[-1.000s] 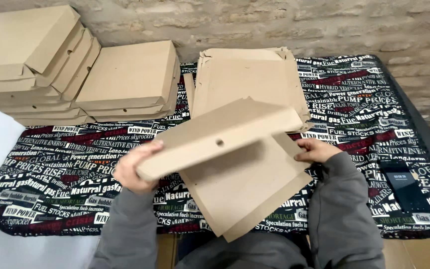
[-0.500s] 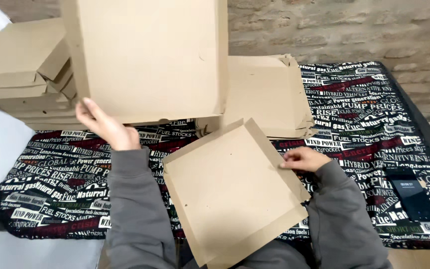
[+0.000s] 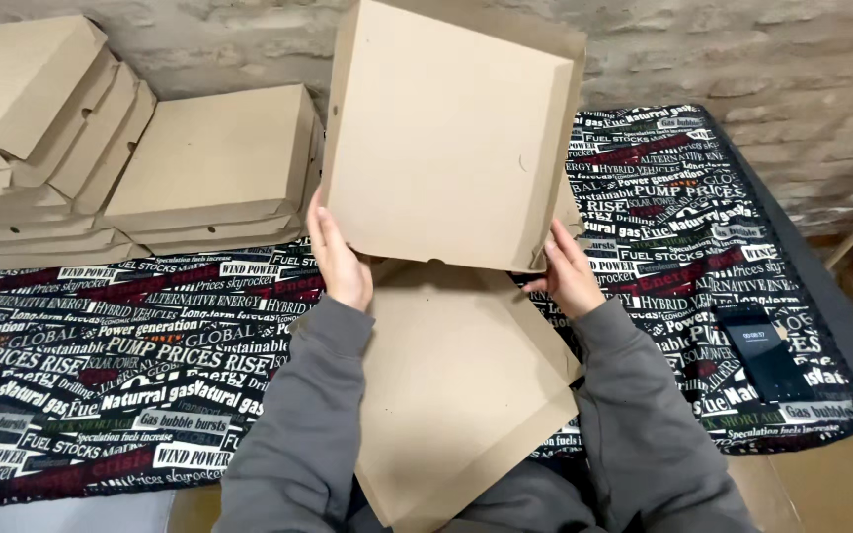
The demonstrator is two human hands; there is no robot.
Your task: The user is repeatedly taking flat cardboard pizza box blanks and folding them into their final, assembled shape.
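A flat brown cardboard pizza box (image 3: 446, 138) stands almost upright in front of me, its inner face towards me. My left hand (image 3: 340, 259) grips its lower left corner and my right hand (image 3: 571, 274) grips its lower right corner. Below it a second flat cardboard piece (image 3: 451, 385) lies tilted over my lap and the table's near edge. Both sleeves are grey.
Folded cardboard boxes are stacked at the back left (image 3: 27, 128), with another stack (image 3: 214, 163) beside them. The table carries a black cloth (image 3: 140, 345) printed with words. A dark phone (image 3: 764, 357) lies at the right. A brick wall (image 3: 742, 49) runs behind.
The raised box has moved from my left side to the centre. My right hand left the lower cardboard piece and took the box's lower right corner.
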